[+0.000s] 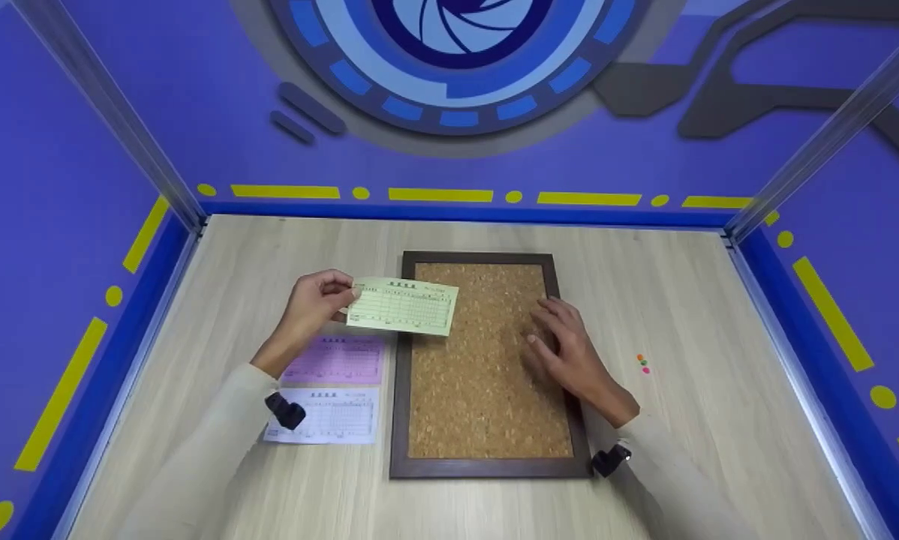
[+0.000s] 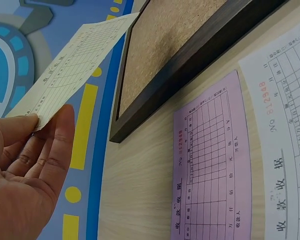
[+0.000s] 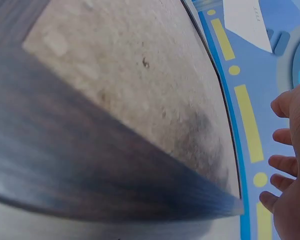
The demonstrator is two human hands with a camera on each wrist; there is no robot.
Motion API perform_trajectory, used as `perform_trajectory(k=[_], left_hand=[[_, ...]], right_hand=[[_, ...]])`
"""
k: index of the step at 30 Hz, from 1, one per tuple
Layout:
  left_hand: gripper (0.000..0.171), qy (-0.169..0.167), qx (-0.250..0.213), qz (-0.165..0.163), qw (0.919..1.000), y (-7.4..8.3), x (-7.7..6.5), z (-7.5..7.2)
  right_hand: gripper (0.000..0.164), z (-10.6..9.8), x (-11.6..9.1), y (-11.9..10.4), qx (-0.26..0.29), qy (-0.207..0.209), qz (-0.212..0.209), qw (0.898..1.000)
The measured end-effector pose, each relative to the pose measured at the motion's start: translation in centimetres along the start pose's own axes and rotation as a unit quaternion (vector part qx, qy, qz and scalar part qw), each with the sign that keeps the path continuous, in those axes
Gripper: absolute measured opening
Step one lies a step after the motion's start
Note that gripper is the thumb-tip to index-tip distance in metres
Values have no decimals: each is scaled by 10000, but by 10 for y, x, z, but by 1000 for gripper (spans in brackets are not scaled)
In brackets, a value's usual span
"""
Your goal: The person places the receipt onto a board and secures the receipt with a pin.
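Note:
My left hand [image 1: 317,300] pinches a pale green receipt slip [image 1: 403,306] by its left end, between thumb and fingers. The slip is held up over the left side of a framed cork board [image 1: 487,405]. In the left wrist view the green slip [image 2: 72,67] slants away from the thumb, above the board's dark frame [image 2: 190,65]. My right hand [image 1: 569,349] hovers over the board's right side with fingers spread and nothing in them. In the right wrist view that hand [image 3: 295,165] shows at the right edge, fingers apart.
Left of the board lie a pink receipt slip [image 1: 344,361] and a white receipt slip [image 1: 337,416] on the wooden table [image 1: 682,300]. Several small coloured pieces [image 1: 643,362], orange, green and pink, lie right of the board. Blue panels [image 1: 449,169] enclose the table.

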State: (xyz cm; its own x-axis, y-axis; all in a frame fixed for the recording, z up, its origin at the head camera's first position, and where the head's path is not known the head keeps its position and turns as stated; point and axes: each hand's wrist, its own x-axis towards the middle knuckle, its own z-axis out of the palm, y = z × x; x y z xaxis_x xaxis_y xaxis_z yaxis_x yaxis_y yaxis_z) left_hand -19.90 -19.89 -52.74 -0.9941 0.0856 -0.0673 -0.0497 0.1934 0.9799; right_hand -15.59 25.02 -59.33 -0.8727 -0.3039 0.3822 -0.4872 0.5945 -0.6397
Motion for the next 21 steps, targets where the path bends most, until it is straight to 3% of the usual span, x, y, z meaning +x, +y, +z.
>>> perform_trajectory(k=[12, 21], left_hand=[[14, -6, -184, 79, 9998, 2, -2, 5], [16, -14, -138, 54, 9999, 1, -4, 10]], right_hand=[[42, 3, 7, -16, 30, -353, -270, 9990], [47, 6, 12, -23, 310, -509, -241, 9979]])
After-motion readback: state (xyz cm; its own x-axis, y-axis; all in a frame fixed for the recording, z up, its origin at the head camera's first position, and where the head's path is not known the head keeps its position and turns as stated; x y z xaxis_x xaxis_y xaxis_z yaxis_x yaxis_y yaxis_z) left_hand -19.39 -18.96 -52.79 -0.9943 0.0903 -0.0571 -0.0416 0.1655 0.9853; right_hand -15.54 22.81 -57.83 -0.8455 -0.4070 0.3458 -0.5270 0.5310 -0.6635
